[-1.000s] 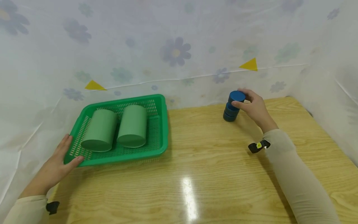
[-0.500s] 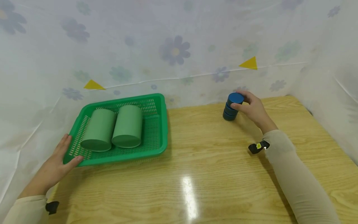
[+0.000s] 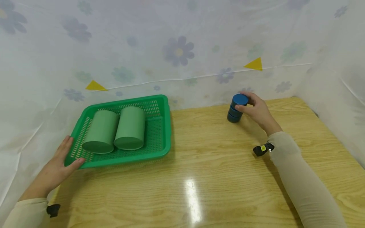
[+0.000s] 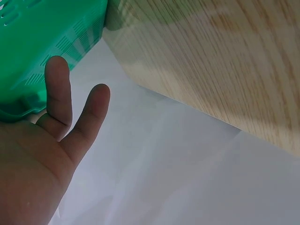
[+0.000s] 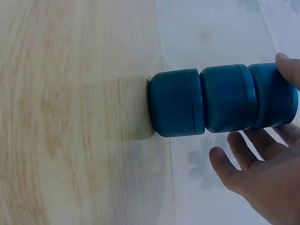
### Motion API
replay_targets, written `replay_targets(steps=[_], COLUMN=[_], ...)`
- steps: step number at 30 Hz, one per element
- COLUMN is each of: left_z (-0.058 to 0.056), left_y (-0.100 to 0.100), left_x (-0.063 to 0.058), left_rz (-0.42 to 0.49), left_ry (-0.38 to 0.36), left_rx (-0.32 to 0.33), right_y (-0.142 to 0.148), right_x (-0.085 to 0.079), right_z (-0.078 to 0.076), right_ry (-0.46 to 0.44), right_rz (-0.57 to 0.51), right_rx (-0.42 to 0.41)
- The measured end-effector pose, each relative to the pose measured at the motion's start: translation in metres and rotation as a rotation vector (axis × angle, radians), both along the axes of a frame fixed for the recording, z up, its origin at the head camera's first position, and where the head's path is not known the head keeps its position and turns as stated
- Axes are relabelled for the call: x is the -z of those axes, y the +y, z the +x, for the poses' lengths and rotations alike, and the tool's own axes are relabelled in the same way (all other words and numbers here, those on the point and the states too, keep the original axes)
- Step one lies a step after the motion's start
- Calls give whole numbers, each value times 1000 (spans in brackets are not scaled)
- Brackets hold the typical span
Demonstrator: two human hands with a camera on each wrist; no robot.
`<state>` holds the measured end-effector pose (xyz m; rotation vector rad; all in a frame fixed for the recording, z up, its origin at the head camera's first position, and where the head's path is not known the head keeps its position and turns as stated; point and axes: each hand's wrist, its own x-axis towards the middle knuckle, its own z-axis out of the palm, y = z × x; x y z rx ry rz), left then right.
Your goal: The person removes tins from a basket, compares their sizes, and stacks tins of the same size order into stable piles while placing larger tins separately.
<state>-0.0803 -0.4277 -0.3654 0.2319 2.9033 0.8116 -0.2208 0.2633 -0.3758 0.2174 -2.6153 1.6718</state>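
At the back right of the table stands an upright stack of three small blue round tins [image 5: 176,103]. My right hand [image 3: 258,112] holds the top blue tin [image 3: 239,99], thumb on the near side; in the right wrist view the lower fingers hang loose beside the stack. At the left, my left hand [image 3: 55,169] rests on the near-left corner of a green plastic basket [image 3: 168,126], thumb over the front rim. Its other fingers lie straight along the left side; two stand free in the left wrist view. Two light-green cylinders [image 3: 102,129] lie on their sides in the basket.
A wooden table [image 3: 205,158] carries everything, with a bright reflection near its front. Floral white sheeting [image 3: 182,69] hangs behind and at both sides, close to the tins and basket. Two yellow triangles [image 3: 254,64] mark the back sheet.
My right hand has lowered the top tin slightly onto the stack, closing the gap beneath it. The right green cylinder has shifted left against the other one. My left hand has stayed put.
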Motion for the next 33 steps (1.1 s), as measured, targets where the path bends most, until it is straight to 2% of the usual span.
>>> replay_targets(steps=[10, 24, 33], left_z=[-1, -4, -4], left_y=[0, 0, 0], left_x=[0, 3, 3], left_rz=[-4, -12, -8], left_ry=[-10, -13, -7], left_rx=[-2, -5, -1], right_y=[5, 4, -3], right_x=[-5, -32, -51], right_z=[-1, 5, 7], right_ry=[19, 117, 193], right_rz=[-3, -55, -79], right_rx=[-16, 3, 46])
